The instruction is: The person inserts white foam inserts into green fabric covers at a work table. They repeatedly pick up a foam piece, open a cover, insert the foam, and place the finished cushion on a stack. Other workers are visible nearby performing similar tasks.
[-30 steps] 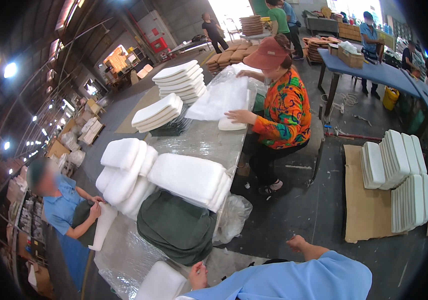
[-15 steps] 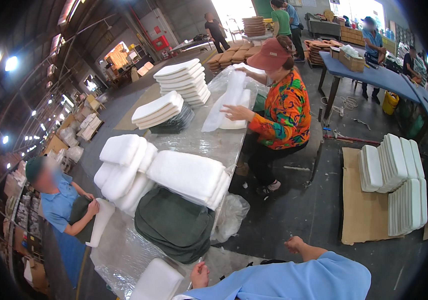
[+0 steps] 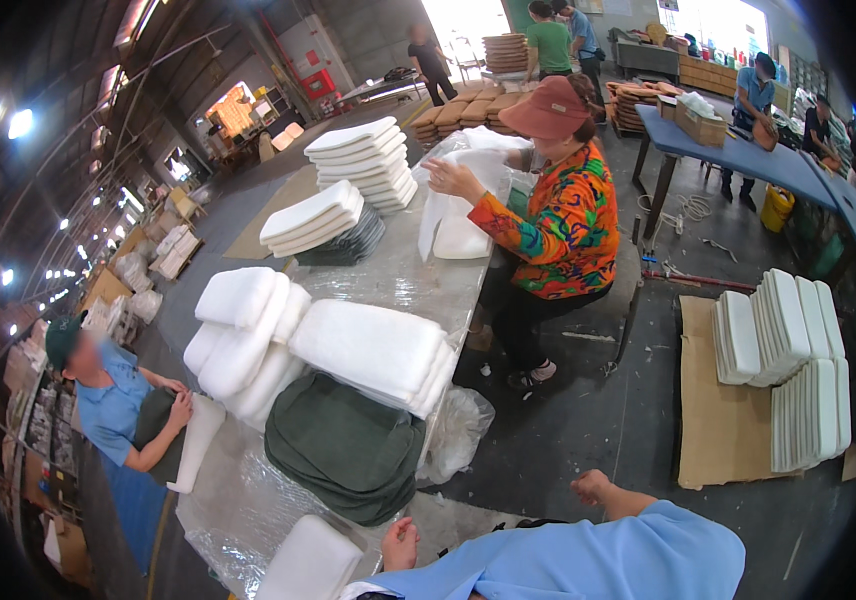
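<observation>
White foam pad [image 3: 308, 558] at the lower edge, its near end cut off by the frame! The left hand [image 3: 400, 544], bottom centre, curls just right of it, not touching; whether it grips anything, I can't tell. Dark green fabric stack [image 3: 344, 448] just above it. The right hand [image 3: 591, 487], lower right of centre, half-curled, palm hidden: grip unclear too.

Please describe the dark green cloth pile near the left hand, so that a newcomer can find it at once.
Begin with the long table under clear plastic, and look toward its near end. There, the pile of dark green cloth lies between a stack of thick white pads and the left hand. Its dark colour sets it apart from the pads beside it.
</observation>
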{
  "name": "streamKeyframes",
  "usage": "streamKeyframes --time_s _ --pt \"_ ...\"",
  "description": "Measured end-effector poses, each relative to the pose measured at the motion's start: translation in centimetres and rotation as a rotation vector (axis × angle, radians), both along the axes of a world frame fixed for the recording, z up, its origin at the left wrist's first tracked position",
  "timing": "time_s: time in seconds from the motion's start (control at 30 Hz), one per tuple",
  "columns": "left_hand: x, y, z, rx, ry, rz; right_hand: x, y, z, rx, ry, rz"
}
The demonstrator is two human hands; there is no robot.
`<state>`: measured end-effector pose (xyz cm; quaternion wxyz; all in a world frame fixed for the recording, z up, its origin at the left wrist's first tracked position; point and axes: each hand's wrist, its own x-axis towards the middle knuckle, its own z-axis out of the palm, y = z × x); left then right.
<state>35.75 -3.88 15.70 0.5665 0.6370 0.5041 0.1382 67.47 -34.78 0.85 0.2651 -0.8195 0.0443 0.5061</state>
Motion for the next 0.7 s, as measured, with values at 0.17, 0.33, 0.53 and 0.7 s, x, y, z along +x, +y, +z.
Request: streamKeyframes --time_s 0.17,0.33,0.53,0.7 --pt "0.0 0.2 0.1 0.011 0.029 -0.02 0.0 0.4 0.1 0.002 0.007 0.014" --pt "0.0 0.5 -0.6 -0.024 -0.027 -0.03 -0.3 1.0 0.5 -0.014 0.011 0.021" --pt "0.2 0.1 -0.8 -0.041 -0.036 -0.05 -0.5 1.0 0.6 -0.011 0.018 0.041" --pt "1.1 -0.2 -0.5 -0.076 -0.023 -0.056 -0.2 0.5 0.3 0.009 0.006 -0.001"
